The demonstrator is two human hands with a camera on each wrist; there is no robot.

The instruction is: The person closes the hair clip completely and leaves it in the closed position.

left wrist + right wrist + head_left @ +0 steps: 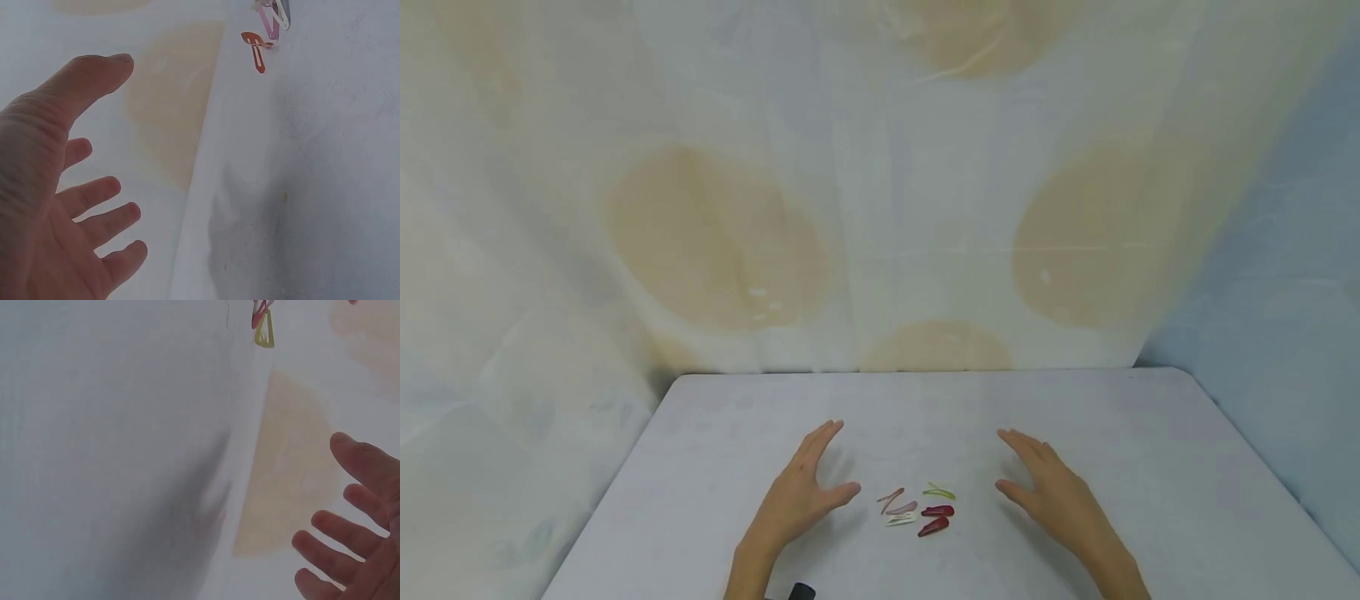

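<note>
No readable text, label, brand, number or sign appears in any view.

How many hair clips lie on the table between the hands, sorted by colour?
Dark red hair clips: 2
Yellow-green hair clip: 1
Pink hair clip: 1
Orange-brown hair clip: 1
Pale whitish-green hair clip: 1
Total: 6, all lying on the table, none touched by either hand.

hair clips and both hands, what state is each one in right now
left hand: open, fingers straight, holding nothing
right hand: open, fingers straight, holding nothing
hair clips: loose cluster lying flat on the table, between the hands, untouched
dark red clips: two, side by side, nearest the person
</note>
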